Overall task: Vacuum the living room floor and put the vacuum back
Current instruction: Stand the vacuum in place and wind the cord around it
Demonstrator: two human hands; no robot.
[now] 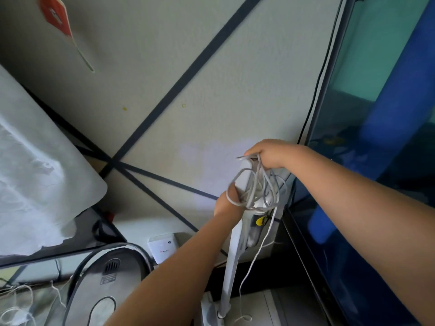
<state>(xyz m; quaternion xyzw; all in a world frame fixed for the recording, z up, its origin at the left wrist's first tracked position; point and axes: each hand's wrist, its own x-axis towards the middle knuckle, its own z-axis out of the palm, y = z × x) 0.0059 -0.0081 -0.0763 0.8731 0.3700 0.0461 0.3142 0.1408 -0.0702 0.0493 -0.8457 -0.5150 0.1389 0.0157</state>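
Pale grey wall [146,74] crossed by dark diagonal strips fills the head view, with a glass-fronted tank [367,128] at the right and a small white router box [162,247] low against the wall. Near the middle stands the slim white upright stick vacuum [231,260], its handle top between both hands. The left hand [229,203] grips the handle from the left, a loop of the thin grey power cord [261,187] lying over its wrist. The right hand [270,154] pinches the top of the bundled cord just above the handle. A loose tail of cord hangs down the right side toward the base. This looks like the putting-away step: the cord is being wound up. Next move likely calls for gathering the dangling tail onto the bundle, keeping the vacuum upright beside the tank
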